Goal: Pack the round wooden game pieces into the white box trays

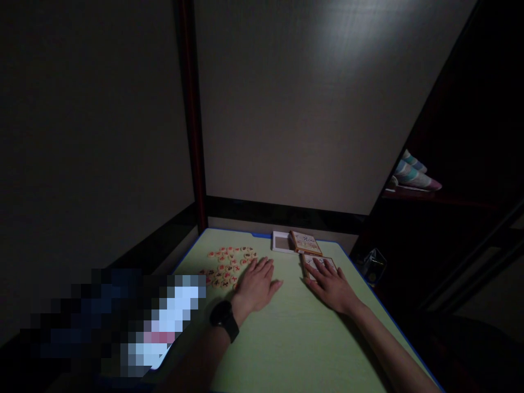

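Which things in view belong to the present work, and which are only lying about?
Part of the work, it seems:
round marked pieces by the left hand
patterned box under the right hand
second patterned box; white tray

Apparently just lying about:
striped cloth on the shelf
bright blurred object, unidentifiable

– Looks matt and smooth on the table (282, 349)?
– Yes; like printed card on the boxes (305, 242), like cloth on the right-hand bundle (414, 174).
– And on the far panel (282, 120)?
– Smooth, softly glossy.

Single head-worn camera: faces forward and down, worktop (286, 338) near in lower frame, grey panel (286, 120) beyond.
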